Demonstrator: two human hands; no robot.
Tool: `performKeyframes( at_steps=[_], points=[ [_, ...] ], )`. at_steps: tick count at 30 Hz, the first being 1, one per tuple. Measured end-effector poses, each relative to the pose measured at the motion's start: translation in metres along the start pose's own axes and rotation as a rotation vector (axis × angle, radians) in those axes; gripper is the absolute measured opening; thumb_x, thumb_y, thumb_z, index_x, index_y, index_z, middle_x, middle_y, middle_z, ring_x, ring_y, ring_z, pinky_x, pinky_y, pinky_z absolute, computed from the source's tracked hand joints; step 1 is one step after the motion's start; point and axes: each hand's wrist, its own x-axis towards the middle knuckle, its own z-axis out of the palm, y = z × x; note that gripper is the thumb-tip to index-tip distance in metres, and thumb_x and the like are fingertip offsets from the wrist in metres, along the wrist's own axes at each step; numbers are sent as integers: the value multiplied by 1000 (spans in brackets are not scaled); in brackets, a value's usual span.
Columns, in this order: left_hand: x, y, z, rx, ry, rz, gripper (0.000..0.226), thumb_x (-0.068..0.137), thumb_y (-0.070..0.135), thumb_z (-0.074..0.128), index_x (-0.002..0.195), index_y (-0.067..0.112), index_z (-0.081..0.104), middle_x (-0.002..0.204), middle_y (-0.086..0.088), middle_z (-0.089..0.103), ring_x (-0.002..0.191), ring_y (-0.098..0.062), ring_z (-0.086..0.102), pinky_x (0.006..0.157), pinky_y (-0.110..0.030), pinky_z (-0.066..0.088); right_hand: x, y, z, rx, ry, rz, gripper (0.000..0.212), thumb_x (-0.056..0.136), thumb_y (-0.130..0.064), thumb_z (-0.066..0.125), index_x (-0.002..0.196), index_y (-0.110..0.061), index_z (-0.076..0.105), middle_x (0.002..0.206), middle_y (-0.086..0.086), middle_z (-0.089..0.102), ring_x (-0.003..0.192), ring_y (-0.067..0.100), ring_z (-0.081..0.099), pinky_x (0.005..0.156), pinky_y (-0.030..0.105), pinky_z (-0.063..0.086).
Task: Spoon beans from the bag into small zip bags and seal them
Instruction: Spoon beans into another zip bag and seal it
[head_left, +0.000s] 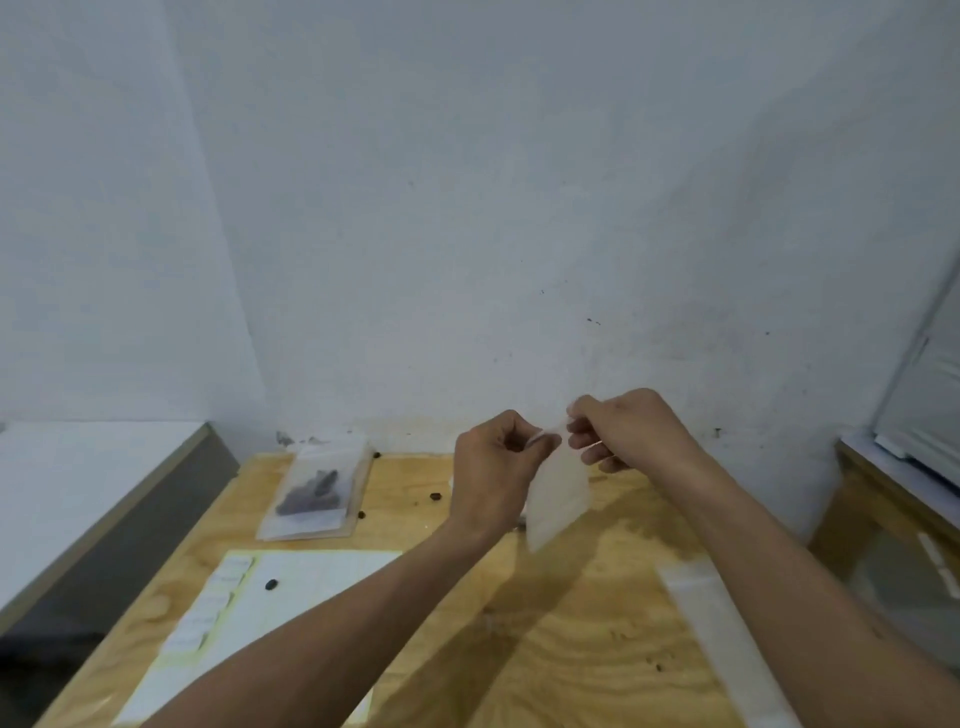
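Above the wooden table (587, 613), my left hand (496, 467) and my right hand (631, 428) each pinch the top edge of a small clear zip bag (561, 493). The bag hangs down between them and looks empty. At the back left of the table a stack of zip bags (317, 491) lies flat, the top one with dark beans inside. Loose beans (271, 584) are scattered on the table and on the paper. No spoon and no large bean bag can be seen.
A white sheet with labels (291, 587) lies at the front left. A strip of clear plastic bags (722, 639) runs along the right side. A wall stands right behind the table, a low counter (78, 493) to the left, a wooden stand (883, 499) to the right.
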Motion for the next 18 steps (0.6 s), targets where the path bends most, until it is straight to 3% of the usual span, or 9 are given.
performKeyframes(
  at_steps=[2,5,8,14,18],
  points=[
    [1,3,-11,13,-35,15,24,85,25,83,75,10,67,71,-3,70,68,-20,67,65,-48,60,4,-2,7,104,-32,-18,22,88,-19,69,80,1,75,71,10,75,51,14,64,51,25,51],
    [4,13,-30,-5,-137,-9,31,81,41,85,92,14,74,86,-1,76,85,-16,73,77,-40,62,9,-7,17,176,-73,-80,28,92,-24,72,76,-1,72,61,6,71,48,9,59,52,22,51],
    [6,24,-44,-108,-177,-63,39,84,44,80,102,10,77,91,-6,78,89,-22,76,81,-41,63,15,-15,32,201,-109,-137,35,91,-31,74,68,-6,68,53,0,65,49,9,57,50,19,50],
    [28,20,-74,-162,-135,-191,18,92,13,69,85,-3,75,86,-20,75,78,-26,75,74,-35,63,27,-23,63,223,-209,-191,40,90,-45,71,71,-9,70,63,0,67,58,10,59,58,22,51],
    [40,15,-86,-164,-85,-280,20,88,8,64,73,-3,67,84,-34,70,71,-30,73,75,-42,64,34,-23,78,191,-237,-238,41,88,-46,69,75,-7,69,64,1,67,60,11,60,62,23,54]
  ],
)
